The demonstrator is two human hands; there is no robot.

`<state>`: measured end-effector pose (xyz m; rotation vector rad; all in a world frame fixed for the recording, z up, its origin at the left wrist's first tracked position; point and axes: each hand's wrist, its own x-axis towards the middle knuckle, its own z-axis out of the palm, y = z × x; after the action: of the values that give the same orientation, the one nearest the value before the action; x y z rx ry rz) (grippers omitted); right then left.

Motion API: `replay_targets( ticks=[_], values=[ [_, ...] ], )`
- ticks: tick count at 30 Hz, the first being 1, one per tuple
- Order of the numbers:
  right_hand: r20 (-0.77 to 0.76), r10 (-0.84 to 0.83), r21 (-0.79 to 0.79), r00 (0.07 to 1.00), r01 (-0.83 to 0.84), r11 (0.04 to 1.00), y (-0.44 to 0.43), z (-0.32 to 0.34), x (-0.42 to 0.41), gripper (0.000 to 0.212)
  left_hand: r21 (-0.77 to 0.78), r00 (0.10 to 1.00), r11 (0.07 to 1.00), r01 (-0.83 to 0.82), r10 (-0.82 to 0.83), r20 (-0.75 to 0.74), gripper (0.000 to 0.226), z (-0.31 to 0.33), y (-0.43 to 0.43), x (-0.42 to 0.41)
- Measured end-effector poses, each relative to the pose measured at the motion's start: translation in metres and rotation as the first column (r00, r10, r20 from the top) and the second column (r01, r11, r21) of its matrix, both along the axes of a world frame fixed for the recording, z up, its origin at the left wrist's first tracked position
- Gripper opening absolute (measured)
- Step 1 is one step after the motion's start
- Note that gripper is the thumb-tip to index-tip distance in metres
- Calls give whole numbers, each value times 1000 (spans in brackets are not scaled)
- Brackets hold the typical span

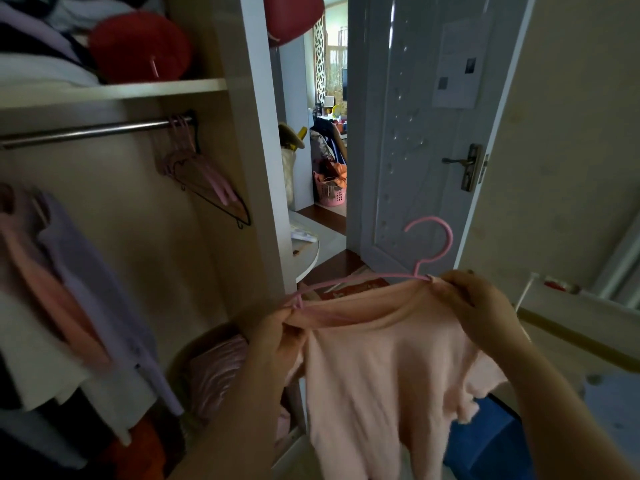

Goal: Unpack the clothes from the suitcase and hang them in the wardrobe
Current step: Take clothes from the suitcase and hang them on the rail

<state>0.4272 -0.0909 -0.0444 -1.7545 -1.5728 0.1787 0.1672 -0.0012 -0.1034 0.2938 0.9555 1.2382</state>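
Observation:
A pale pink top [377, 368] hangs in front of me, to the right of the open wardrobe. A pink hanger [429, 244] lies along its neckline, with the hook pointing up. My left hand [277, 337] pinches the left shoulder of the top together with the hanger's left end. My right hand [481, 310] grips the right side of the neckline at the base of the hook. The wardrobe's metal rail [86, 131] runs across the upper left, with several bare hangers [204, 174] at its right end.
Lilac and pink clothes [69, 282] hang at the rail's left. A shelf above holds a red hat [138, 46] and folded fabric. A grey door [415, 140] stands open behind the top. A blue item [485, 441] lies on the floor at lower right.

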Motion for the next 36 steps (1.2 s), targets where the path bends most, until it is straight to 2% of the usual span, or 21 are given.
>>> replay_targets(
  ticks=[8,12,14,15,20,22,25,27,30,32,34,35,36],
  values=[
    [-125,15,-10,992,-17,1000,-5,-9,-2,16,-14,982,998,-57,53,-179,21,6,15,-11],
    [-185,34,-26,982,-39,999,-7,-12,1,14,60,894,995,-79,97,-437,13,3,14,-18],
    [-156,30,-39,987,-36,999,-6,-14,3,13,64,876,991,-117,133,-464,14,4,13,-22],
    [-129,21,-36,991,-26,999,-5,-15,4,13,85,852,988,-131,156,-500,7,4,14,-23],
    [-3,-47,59,999,47,997,-5,-13,4,15,223,543,973,-60,219,-811,17,17,10,-27],
    [21,-87,81,996,85,993,-3,-16,6,18,259,456,966,-4,232,-859,17,24,9,-28],
    [141,-140,103,980,126,987,-2,-23,8,44,293,371,954,69,248,-895,18,35,5,-25],
    [199,-131,126,971,107,986,0,-28,2,50,283,384,951,123,217,-897,19,41,3,-20],
    [228,-103,164,968,67,984,7,-30,-15,42,212,461,956,202,98,-882,19,54,0,-4],
    [185,-122,173,975,89,981,9,-33,-24,31,164,501,933,321,-20,-865,18,60,-2,5],
    [98,-138,158,986,121,980,11,-35,-25,23,166,560,858,486,-160,-813,30,65,-6,7],
    [53,-136,142,989,127,982,12,-35,-24,20,166,535,818,551,-194,-822,36,65,-6,6],
    [17,-129,127,992,125,984,12,-35,-23,18,155,440,778,609,-169,-882,36,67,-6,4]
  ],
)
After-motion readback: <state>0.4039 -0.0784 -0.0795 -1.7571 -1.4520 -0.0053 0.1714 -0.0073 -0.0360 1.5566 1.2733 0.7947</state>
